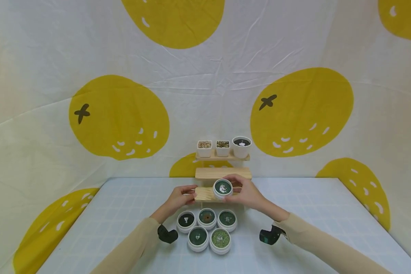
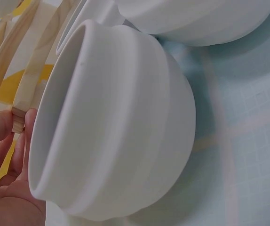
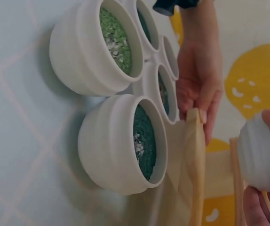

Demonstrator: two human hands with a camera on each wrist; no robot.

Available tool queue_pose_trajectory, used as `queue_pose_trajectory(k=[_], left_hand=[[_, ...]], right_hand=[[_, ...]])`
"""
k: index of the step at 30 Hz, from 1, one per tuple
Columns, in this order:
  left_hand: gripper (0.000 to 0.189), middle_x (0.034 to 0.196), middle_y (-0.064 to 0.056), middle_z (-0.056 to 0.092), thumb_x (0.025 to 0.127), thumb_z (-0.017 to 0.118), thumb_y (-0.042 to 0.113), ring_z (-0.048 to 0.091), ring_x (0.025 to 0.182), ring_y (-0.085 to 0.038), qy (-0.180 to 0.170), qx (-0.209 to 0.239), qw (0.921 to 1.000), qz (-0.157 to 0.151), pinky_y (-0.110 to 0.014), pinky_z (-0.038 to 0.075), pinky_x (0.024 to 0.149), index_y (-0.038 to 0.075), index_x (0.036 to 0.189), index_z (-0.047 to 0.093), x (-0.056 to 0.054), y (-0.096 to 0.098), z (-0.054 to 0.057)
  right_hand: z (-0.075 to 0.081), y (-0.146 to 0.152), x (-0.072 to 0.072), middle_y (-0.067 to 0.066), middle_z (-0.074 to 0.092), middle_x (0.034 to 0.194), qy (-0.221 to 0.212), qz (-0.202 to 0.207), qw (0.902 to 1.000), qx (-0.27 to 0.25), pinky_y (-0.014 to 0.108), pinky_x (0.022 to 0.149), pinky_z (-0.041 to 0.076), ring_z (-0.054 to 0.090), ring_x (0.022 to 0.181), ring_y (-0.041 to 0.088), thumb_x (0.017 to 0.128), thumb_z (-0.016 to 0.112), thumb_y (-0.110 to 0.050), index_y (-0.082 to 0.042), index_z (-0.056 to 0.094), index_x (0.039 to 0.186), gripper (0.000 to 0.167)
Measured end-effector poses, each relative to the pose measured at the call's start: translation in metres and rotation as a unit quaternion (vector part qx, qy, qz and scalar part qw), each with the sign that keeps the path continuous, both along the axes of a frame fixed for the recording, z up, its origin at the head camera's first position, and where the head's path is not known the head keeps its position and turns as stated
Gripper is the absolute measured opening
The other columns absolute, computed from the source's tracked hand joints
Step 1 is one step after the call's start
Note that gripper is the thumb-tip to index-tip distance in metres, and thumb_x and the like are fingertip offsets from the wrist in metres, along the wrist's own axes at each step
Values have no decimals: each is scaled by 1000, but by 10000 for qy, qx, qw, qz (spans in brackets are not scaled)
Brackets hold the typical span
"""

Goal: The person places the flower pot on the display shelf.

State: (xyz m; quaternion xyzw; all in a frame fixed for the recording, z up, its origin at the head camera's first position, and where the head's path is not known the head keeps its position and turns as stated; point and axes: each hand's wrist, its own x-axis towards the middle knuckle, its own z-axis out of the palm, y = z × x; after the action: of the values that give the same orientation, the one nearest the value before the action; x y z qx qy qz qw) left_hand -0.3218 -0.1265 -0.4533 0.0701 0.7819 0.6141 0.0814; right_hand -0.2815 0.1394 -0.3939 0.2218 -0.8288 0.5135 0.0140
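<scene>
In the head view my right hand (image 1: 249, 195) grips a small round white pot (image 1: 223, 188) with dark green filling, just over the lowest shelf (image 1: 203, 194) of a wooden tiered stand. The right wrist view shows the thumb and fingers on the sides of this white pot (image 3: 261, 157). My left hand (image 1: 179, 198) pinches the left end of that shelf, thumb on one side and fingers on the other, as the left wrist view of the hand (image 2: 8, 165) shows. A ribbed white pot (image 2: 111, 127) fills much of that view.
Several white pots stand in front of the stand, among them one with light green granules (image 1: 220, 238) and one with dark filling (image 1: 186, 219). Two square pots (image 1: 204, 149) and a round pot (image 1: 241, 148) occupy the top shelf (image 1: 222, 157). The middle shelf (image 1: 223, 173) is bare wood.
</scene>
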Motion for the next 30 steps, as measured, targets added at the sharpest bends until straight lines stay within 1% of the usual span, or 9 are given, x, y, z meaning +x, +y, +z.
queue_pose_trajectory(k=[5, 9, 15, 21, 22, 25, 28, 29, 30], left_hand=[[40, 106, -18, 62, 89, 63, 3, 61, 72, -8, 22, 48, 10000, -35, -23, 59, 68, -4, 128, 58, 1, -1, 0], [40, 107, -19, 62, 89, 63, 3, 62, 73, -9, 35, 29, 10000, -31, -24, 60, 69, -4, 129, 57, 1, -2, 1], [40, 108, -17, 62, 90, 63, 4, 62, 73, -10, -101, -69, 9999, 55, -24, 60, 70, -1, 129, 58, 0, -1, 1], [39, 109, -18, 62, 91, 62, 4, 62, 73, -10, -112, -75, 9999, 99, -28, 60, 72, -1, 129, 58, 2, 1, 5], [39, 109, -19, 62, 90, 62, 4, 62, 73, -10, -97, -79, 9999, 85, -28, 60, 72, -1, 129, 58, 2, 1, 5], [40, 109, -18, 63, 91, 62, 4, 61, 74, -10, -85, -65, 9999, 64, -28, 60, 73, -1, 130, 58, 3, 2, 4], [39, 109, -18, 63, 91, 62, 4, 61, 75, -10, -99, -26, 9999, 99, -27, 60, 73, -1, 129, 58, 3, 3, 3], [39, 110, -18, 63, 91, 62, 4, 61, 75, -10, -97, -17, 9999, 106, -27, 60, 72, -1, 130, 58, 3, 3, 2], [39, 110, -19, 63, 91, 62, 4, 61, 75, -11, -105, -16, 9999, 108, -27, 60, 73, -1, 129, 58, 3, 3, 2]], right_hand=[[4, -9, -8, 13, 62, 116, 46, -70, 9999, -89, 31, 87, 57, 64, 98, 22, 69, 86, -14, -4, 57, 123, 63], [6, -16, -13, 12, 62, 116, 143, -126, 9998, -88, 31, 87, 57, 63, 99, 22, 69, 85, -15, -5, 57, 123, 62], [12, -25, -22, 10, 63, 119, -25, -170, 9998, -46, 35, 90, 56, 63, 103, 24, 70, 85, -14, -9, 58, 124, 60], [15, -31, -31, 13, 62, 121, -116, -277, 9995, -87, 37, 92, 56, 62, 106, 26, 71, 84, -14, -6, 58, 124, 59], [19, -33, -29, 15, 62, 121, -113, -279, 9995, -82, 38, 92, 55, 62, 106, 28, 72, 83, -13, -3, 57, 124, 59], [17, -34, -34, 17, 62, 123, -183, -387, 9990, -121, 41, 94, 54, 62, 107, 31, 72, 83, -13, -2, 56, 126, 61], [18, -36, -39, 19, 62, 123, -115, -475, 9987, -144, 42, 93, 54, 63, 106, 33, 73, 82, -12, 1, 56, 127, 62], [14, -36, -44, 18, 62, 123, -96, -516, 9985, -167, 42, 93, 54, 63, 106, 32, 73, 83, -13, -1, 56, 127, 62], [15, -36, -45, 18, 63, 122, -41, -539, 9984, -181, 41, 93, 54, 63, 105, 31, 73, 83, -14, -1, 57, 127, 61]])
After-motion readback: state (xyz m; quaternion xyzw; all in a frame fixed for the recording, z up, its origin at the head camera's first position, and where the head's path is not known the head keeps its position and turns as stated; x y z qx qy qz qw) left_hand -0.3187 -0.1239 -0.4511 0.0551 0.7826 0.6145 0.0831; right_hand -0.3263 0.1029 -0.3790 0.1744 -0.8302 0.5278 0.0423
